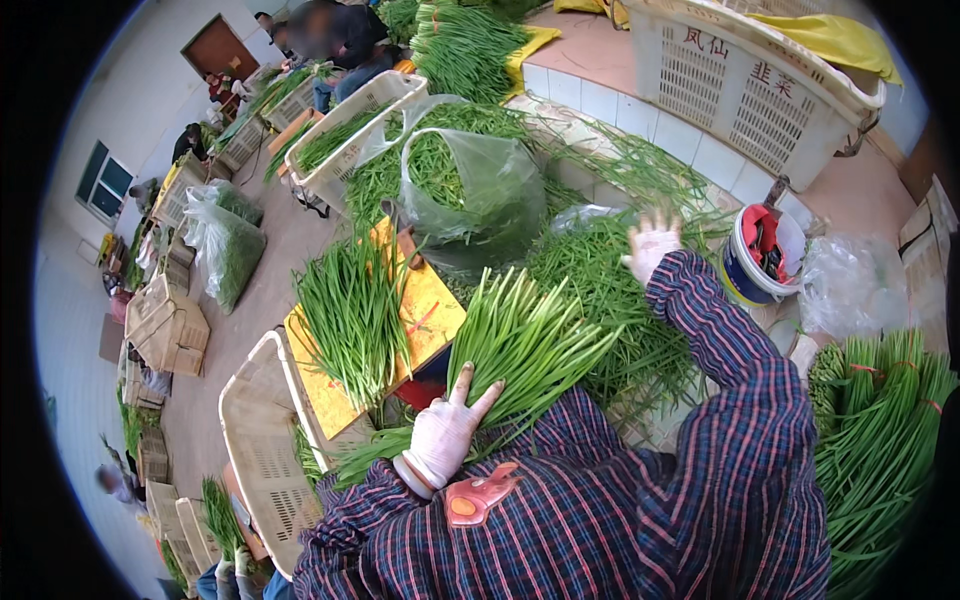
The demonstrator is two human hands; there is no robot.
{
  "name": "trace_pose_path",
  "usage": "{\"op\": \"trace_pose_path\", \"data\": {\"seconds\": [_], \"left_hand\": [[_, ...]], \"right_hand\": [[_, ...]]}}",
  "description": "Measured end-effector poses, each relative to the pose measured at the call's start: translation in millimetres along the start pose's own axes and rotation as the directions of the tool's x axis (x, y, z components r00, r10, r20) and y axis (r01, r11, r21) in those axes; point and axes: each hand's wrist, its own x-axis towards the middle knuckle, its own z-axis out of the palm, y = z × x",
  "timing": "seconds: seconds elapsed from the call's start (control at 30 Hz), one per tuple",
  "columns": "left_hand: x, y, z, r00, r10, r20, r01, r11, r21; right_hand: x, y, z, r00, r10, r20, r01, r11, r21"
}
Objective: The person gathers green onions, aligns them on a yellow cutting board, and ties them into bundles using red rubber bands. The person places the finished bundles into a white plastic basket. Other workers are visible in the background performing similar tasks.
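My left hand, in a thin white glove with the fingertips bare, holds a fanned bunch of Chinese chives over my lap. Two of its fingers are spread across the stalks, and the thumb is hidden. My right hand is gloved the same way and slightly blurred. Its fingers are apart and nothing is in them, above a heap of loose chive leaves. On a yellow board to the left of the held bunch lies another pile of chives.
A plastic crate stands at my left, below the board. Ahead is a clear plastic bag of trimmings. A white bucket holding a red bag stands right, near banded chive bundles. Other people work among crates at far left.
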Motion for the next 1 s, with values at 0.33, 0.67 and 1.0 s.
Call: {"op": "trace_pose_path", "data": {"seconds": [0.33, 0.67, 1.0], "left_hand": [[3, 2, 8, 1.0, -0.009, 0.01, 0.009, 1.0, -0.005], [1, 4, 14, 0.999, -0.034, 0.001, 0.034, 0.999, 0.014], [1, -1, 22, 0.999, -0.007, -0.031, 0.008, 1.0, 0.019]], "right_hand": [[-21, -71, 35, 0.935, -0.353, 0.032, 0.233, 0.679, 0.697], [-39, -12, 34, 0.834, -0.533, 0.142, -0.17, -0.005, 0.985], [21, 48, 79, 0.933, -0.279, 0.227, 0.189, 0.917, 0.351]]}}
